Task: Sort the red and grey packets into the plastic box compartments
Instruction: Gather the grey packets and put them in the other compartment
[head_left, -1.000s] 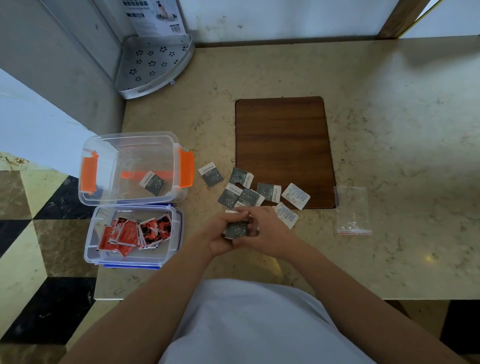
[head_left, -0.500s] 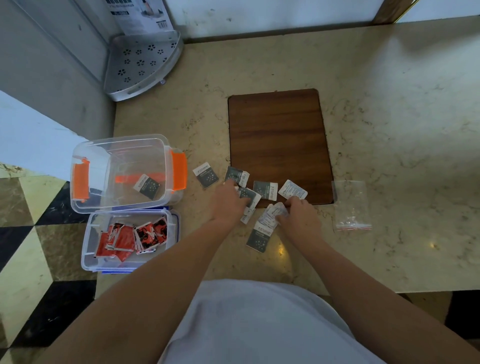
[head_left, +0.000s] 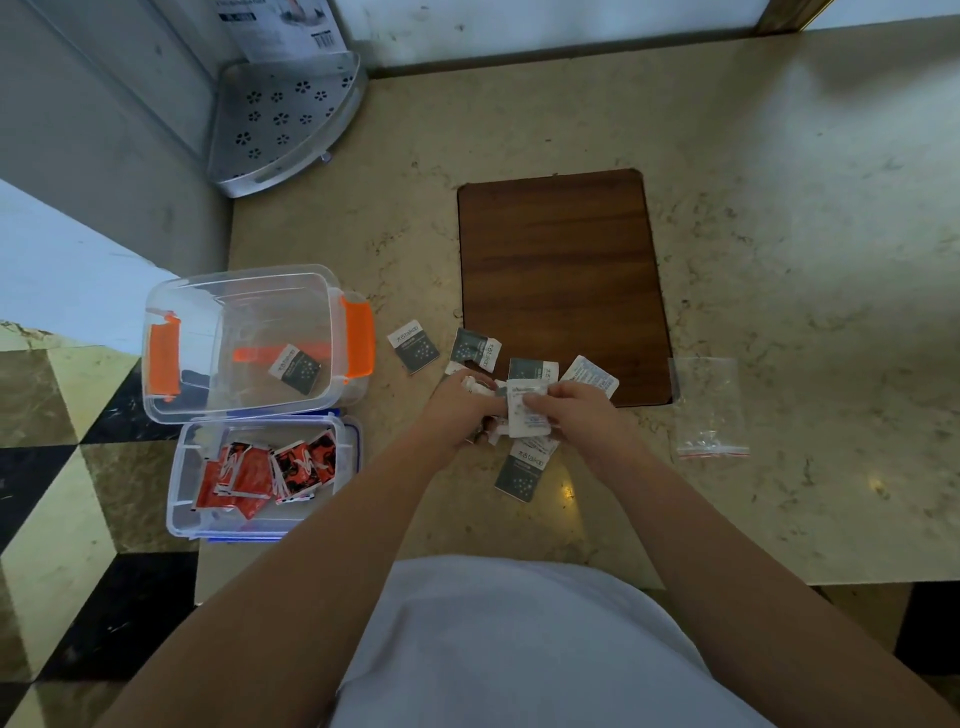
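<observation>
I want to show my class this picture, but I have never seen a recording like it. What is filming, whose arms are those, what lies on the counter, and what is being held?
There is no machine here. A person wears a wide-angle camera on the head, so the single view looks down along their own two bare arms.

The left hand and the right hand meet over a marble counter and together hold a small bunch of packets, the top one showing its white side.

More grey packets lie loose around the hands, some on the edge of a brown wooden board. At the left stand two clear plastic boxes: the far box, with orange clips, holds one grey packet; the near box holds the red packets. An empty-looking zip bag lies to the right, and a white corner shelf stands at the back.
</observation>
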